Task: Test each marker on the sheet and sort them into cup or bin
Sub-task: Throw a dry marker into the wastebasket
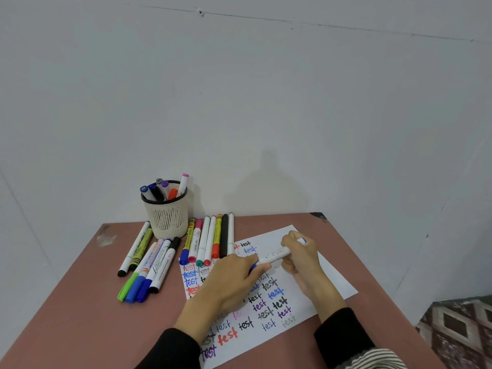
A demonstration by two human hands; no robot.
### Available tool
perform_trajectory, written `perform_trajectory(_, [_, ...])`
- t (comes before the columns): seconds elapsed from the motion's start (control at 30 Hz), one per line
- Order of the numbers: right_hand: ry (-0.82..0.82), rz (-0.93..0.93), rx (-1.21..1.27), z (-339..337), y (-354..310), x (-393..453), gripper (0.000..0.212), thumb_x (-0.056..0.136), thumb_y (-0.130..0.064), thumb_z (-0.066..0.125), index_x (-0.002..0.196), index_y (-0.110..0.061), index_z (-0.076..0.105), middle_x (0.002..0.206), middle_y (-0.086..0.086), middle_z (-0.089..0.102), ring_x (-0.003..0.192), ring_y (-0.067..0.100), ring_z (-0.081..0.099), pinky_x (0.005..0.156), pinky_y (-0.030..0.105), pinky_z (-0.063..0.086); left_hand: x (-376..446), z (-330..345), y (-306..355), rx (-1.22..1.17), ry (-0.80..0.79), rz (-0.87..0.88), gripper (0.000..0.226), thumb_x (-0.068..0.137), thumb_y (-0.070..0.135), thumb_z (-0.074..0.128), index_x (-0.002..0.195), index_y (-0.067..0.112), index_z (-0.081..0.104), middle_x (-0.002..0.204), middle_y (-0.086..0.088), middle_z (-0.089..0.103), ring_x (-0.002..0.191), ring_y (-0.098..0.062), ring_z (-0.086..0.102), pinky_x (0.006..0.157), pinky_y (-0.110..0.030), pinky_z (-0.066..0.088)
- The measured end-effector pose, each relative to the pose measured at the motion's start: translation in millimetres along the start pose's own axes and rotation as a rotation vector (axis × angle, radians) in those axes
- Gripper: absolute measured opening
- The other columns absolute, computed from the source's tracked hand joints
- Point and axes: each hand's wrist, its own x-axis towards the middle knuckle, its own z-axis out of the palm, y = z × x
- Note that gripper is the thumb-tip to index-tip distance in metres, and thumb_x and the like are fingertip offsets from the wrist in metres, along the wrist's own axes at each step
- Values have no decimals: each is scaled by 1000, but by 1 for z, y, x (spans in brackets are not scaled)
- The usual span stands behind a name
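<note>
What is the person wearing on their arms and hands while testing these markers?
Both hands are bare: the left hand and right hand show no gloves, rings or watch. Each arm wears a long black sleeve ending at the wrist, the left sleeve and the right sleeve. Near the right elbow a black-and-white striped fabric shows beneath the black.

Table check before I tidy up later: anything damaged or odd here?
Yes. The table has a scuffed pale patch near its far left corner, and the far right corner looks chipped and dark. Markers and sheet look orderly.
</note>
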Motion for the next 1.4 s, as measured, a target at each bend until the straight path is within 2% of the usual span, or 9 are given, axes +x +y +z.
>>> perform_trajectory(0.13, [-23, -1, 55, -2, -3, -2, 46, 86, 6, 52, 58, -20, 26, 54, -1, 21, 44, 10, 14, 41, 22, 13, -2, 2, 2, 38, 55, 23, 53, 96, 62, 23, 73, 20, 45, 62, 5, 46, 53, -9, 38, 60, -28, 40])
perform_trajectory(0.27, [-76, 48, 180, 3, -4, -6, 38, 89, -20, 66, 59, -19, 43, 49, -5, 25, 40, 8, 16, 40, 22, 14, 1, 1, -3, 104, 133, 50, 57, 88, 68, 9, 80, 23, 44, 69, 6, 50, 60, -11, 46, 62, -25, 41])
perform_trajectory(0.43, [-199, 125, 49, 6, -4, -8, 34, 91, -40, 60, 67, -17, 54, 46, -5, 30, 38, 7, 20, 41, 20, 14, 2, -1, -1, 162, 149, 48, 52, 86, 67, 12, 89, 26, 45, 80, 10, 50, 73, -8, 48, 68, -22, 42])
perform_trajectory(0.57, [-115, 71, 143, 5, -4, -4, 39, 95, -41, 53, 70, -12, 59, 47, -1, 36, 38, 9, 25, 42, 22, 18, 3, -6, -8, -44, 201, -60, 32, 95, 52, 35, 103, 25, 51, 92, 11, 50, 81, -4, 49, 69, -15, 39])
perform_trajectory(0.7, [-69, -21, 155, 2, -4, 2, 48, 97, -50, 45, 90, -8, 69, 66, 9, 64, 47, 11, 47, 48, 22, 36, 3, -9, -27, -262, 370, -242, 15, 101, 38, 38, 109, 29, 47, 100, 9, 54, 90, -4, 52, 75, -20, 40])
perform_trajectory(0.83, [-55, -80, -69, 7, 1, 9, 27, 94, -37, 59, 98, -12, 70, 86, 11, 73, 59, 12, 56, 52, 25, 44, 1, -12, -31, -443, 470, -379, 25, 103, 32, 36, 126, 26, 45, 108, 8, 55, 100, -6, 51, 78, -21, 36])
perform_trajectory(0.93, [-71, -139, -243, 11, 6, 16, 6, 88, -12, 67, 93, -13, 70, 79, 3, 69, 64, 13, 55, 52, 26, 43, 2, -12, -32, -465, 484, -395, 25, 104, 29, 36, 126, 21, 45, 110, 6, 53, 101, -6, 49, 77, -16, 33])
perform_trajectory(1.1, [-5, -181, -418, 19, 13, 30, 8, 88, -19, 67, 85, -12, 68, 81, 4, 71, 67, 8, 62, 57, 16, 45, 5, -9, -35, -421, 462, -406, 17, 104, 29, 36, 116, 22, 46, 105, 6, 53, 93, -3, 50, 72, -11, 38])
perform_trajectory(1.4, [-93, -216, -527, 22, 20, 41, 19, 91, -22, 65, 82, -6, 62, 82, 14, 68, 80, 28, 68, 65, 31, 51, 6, -3, -41, -358, 464, -381, 17, 104, 32, 37, 110, 20, 47, 93, 3, 52, 85, -6, 49, 67, -16, 35])
